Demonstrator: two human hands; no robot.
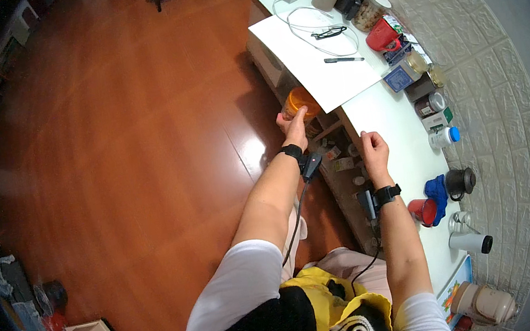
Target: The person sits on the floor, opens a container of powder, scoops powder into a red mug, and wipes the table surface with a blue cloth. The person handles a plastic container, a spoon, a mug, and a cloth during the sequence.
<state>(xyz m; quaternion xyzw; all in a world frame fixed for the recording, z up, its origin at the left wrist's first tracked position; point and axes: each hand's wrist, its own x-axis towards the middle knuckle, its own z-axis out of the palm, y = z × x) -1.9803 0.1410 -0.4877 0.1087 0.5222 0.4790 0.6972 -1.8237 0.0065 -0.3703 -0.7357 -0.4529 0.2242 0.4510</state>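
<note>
My left hand (295, 127) grips an orange-lidded jar (300, 100) just off the front of the white-topped cabinet (389, 125). Part of the jar lies behind my fingers. Over the cabinet's front edge is my right hand (375, 153), its fingers curled in with nothing visible in them. Below it the cabinet's open shelf (334, 139) holds small boxes and bottles. A large white sheet (311, 60) overhangs the edge beside the jar. On the sheet are a black pen (344, 60), folded glasses (329, 33) and a white cable (294, 25).
Along the brick-patterned wall (490, 103) stand several jars, a red mug (382, 36), a blue-capped bottle (443, 137), a red cup (423, 211) beside a blue cloth (437, 194), and a white tumbler (470, 242). Glossy brown floor (144, 155) spreads to the left. Black cables hang from both wrist straps.
</note>
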